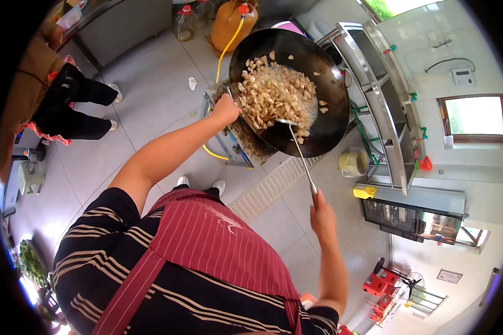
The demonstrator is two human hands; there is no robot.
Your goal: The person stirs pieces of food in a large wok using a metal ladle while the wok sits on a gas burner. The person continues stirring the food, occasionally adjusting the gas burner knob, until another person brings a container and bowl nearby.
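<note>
A large black wok (331, 125) sits on a metal stove (251, 146) in front of me. Pale brown pieces of food, which look like sliced meat (276, 92), lie heaped in it with bubbling liquid around them. My left hand (226, 109) is closed at the wok's near left rim; the handle or ear there is mostly hidden by my fingers. My right hand (322, 213) grips the wooden end of a long-handled metal wok spatula (304, 161). The spatula's head touches the near edge of the food heap.
An orange gas cylinder (230, 27) with a yellow hose (225, 54) stands behind the stove. Stainless steel sinks (385, 100) line the right, near a bucket (353, 162). A person in black trousers (79, 100) stands at left. A drain grating (268, 188) crosses the tiled floor.
</note>
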